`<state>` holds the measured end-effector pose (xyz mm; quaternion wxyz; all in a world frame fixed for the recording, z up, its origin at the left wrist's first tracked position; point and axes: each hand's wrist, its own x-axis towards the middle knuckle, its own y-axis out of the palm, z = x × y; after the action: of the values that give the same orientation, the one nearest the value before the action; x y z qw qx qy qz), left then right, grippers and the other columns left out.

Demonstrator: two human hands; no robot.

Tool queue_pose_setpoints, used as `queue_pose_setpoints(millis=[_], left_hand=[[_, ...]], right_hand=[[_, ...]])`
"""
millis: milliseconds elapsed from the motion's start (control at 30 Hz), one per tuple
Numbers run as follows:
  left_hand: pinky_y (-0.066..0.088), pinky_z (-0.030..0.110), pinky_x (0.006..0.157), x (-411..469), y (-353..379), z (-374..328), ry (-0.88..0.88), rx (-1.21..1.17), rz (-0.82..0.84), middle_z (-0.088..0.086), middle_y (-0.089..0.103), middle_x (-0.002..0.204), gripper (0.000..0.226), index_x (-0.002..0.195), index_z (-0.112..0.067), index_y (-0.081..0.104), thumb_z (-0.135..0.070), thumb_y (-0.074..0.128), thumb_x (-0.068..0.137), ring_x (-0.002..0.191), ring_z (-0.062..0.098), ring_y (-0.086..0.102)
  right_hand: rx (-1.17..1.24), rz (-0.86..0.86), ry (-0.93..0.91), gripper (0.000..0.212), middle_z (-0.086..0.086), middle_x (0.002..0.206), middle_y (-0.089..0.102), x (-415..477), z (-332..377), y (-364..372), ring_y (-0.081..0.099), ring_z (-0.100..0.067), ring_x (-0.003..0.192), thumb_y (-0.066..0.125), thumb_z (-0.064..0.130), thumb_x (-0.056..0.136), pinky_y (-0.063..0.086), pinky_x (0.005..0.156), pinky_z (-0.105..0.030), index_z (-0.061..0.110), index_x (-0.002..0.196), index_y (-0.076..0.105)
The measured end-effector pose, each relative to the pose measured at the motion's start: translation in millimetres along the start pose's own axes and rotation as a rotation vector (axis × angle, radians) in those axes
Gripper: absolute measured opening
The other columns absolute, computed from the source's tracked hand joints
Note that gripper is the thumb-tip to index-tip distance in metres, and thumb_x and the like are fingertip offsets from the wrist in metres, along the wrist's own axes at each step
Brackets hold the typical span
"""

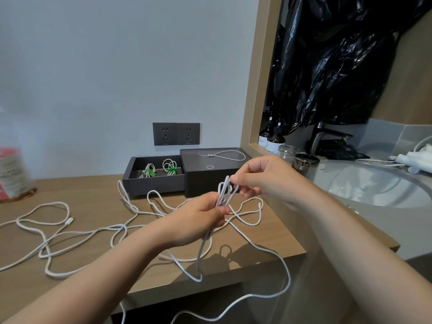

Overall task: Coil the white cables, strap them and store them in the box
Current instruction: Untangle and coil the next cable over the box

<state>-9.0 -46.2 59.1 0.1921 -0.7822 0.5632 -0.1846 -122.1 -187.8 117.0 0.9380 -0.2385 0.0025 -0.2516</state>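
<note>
**Coiling the braided white cable**

Your smooth tan wooden counter bears its loose lengths, close to the matte dark grey box, whose open drawer holds two green-strapped coils. Your left hand clamps the narrow loops; your right hand pinches their top, shaping the next turn.

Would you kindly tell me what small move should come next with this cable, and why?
Probably the right hand should fold one more loop into the left hand: only a few short loops of the white cable are gathered there, while a long tail hangs loose off the desk edge.
</note>
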Motion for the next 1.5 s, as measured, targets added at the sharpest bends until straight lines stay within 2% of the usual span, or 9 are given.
queue_pose_setpoints(millis=[167, 300, 600, 800, 933, 1033, 1133, 1400, 1500], left_hand=[[0.036, 0.023, 0.053, 2, -12, 18, -0.061, -0.45, -0.087, -0.003, 0.049, 0.063, 0.015, 0.093, -0.014, 0.046, -0.018, 0.036, 0.104, 0.054, 0.011, 0.039], [0.037, 0.021, 0.049, 3, -13, 22, -0.056, -0.714, -0.198, 0.002, 0.047, 0.063, 0.015, 0.095, -0.009, 0.044, -0.013, 0.033, 0.104, 0.05, 0.012, 0.037], [0.038, 0.019, 0.047, 14, -16, 11, -0.013, -1.085, -0.37, 0.006, 0.045, 0.069, 0.017, 0.091, -0.012, 0.04, -0.011, 0.03, 0.104, 0.052, 0.01, 0.036], [0.045, 0.03, 0.068, 18, -25, 8, -0.08, -1.128, -0.536, 0.007, 0.05, 0.074, 0.013, 0.106, -0.011, 0.046, -0.012, 0.033, 0.104, 0.065, 0.015, 0.047], [0.052, 0.045, 0.082, 19, -20, 12, -0.104, -1.137, -0.547, 0.006, 0.053, 0.068, 0.018, 0.116, -0.01, 0.045, -0.01, 0.03, 0.105, 0.083, 0.021, 0.064], [0.057, 0.035, 0.064, 17, -16, 12, -0.092, -1.265, -0.48, 0.004, 0.047, 0.063, 0.013, 0.108, -0.012, 0.042, -0.01, 0.03, 0.104, 0.057, 0.014, 0.055], [0.041, 0.02, 0.044, 15, -19, 14, -0.134, -1.219, -0.451, 0.001, 0.037, 0.062, 0.01, 0.103, -0.014, 0.039, -0.009, 0.03, 0.103, 0.05, 0.009, 0.034], [0.032, 0.019, 0.039, 13, -18, 15, -0.163, -0.926, -0.327, -0.002, 0.035, 0.056, 0.015, 0.091, -0.013, 0.039, -0.009, 0.032, 0.104, 0.043, 0.008, 0.029], [0.032, 0.02, 0.039, 15, -16, 19, -0.161, -0.844, -0.304, -0.001, 0.035, 0.055, 0.016, 0.089, -0.013, 0.038, -0.01, 0.033, 0.104, 0.043, 0.009, 0.03]], right_hand=[[-0.024, -0.107, -0.035, 0.011, 0.002, 0.074, 0.073, -7, 3, -14, 0.05, -0.005, 0.046, 0.069, 0.019, 0.089, 0.042, 0.045, -0.015, 0.01, 0.089, 0.075], [-0.079, -0.063, 0.005, 0.011, 0.011, 0.054, 0.064, -19, -11, -12, 0.047, -0.005, 0.044, 0.067, 0.018, 0.091, 0.039, 0.043, -0.014, 0.013, 0.083, 0.073], [-0.148, 0.228, 0.011, 0.016, 0.008, 0.094, 0.072, -31, -52, 35, 0.056, -0.008, 0.052, 0.067, 0.024, 0.092, 0.045, 0.05, -0.018, 0.025, 0.106, 0.073], [-0.202, 0.159, -0.019, 0.012, 0.006, 0.073, 0.068, -29, -57, 32, 0.065, -0.008, 0.065, 0.065, 0.014, 0.092, 0.054, 0.06, -0.021, 0.02, 0.087, 0.075], [-0.292, 0.125, 0.006, 0.017, -0.004, 0.068, 0.069, -28, -58, 22, 0.065, -0.012, 0.058, 0.066, 0.024, 0.092, 0.057, 0.06, -0.024, 0.015, 0.08, 0.074], [-0.321, 0.107, 0.032, 0.026, 0.003, 0.054, 0.064, -29, -58, 18, 0.063, -0.01, 0.051, 0.063, 0.028, 0.094, 0.055, 0.056, -0.023, 0.016, 0.071, 0.07], [-0.307, 0.102, 0.046, 0.031, 0.0, 0.056, 0.065, -32, -58, 12, 0.064, -0.012, 0.051, 0.062, 0.03, 0.094, 0.055, 0.055, -0.024, 0.013, 0.069, 0.068], [-0.284, 0.082, -0.038, 0.012, 0.012, 0.065, 0.066, -33, -49, -3, 0.061, -0.004, 0.06, 0.072, 0.027, 0.087, 0.054, 0.059, -0.021, 0.024, 0.075, 0.075], [-0.309, 0.031, -0.08, 0.014, 0.005, 0.07, 0.069, -33, -45, -4, 0.062, -0.006, 0.059, 0.073, 0.03, 0.085, 0.054, 0.057, -0.021, 0.028, 0.072, 0.076]])
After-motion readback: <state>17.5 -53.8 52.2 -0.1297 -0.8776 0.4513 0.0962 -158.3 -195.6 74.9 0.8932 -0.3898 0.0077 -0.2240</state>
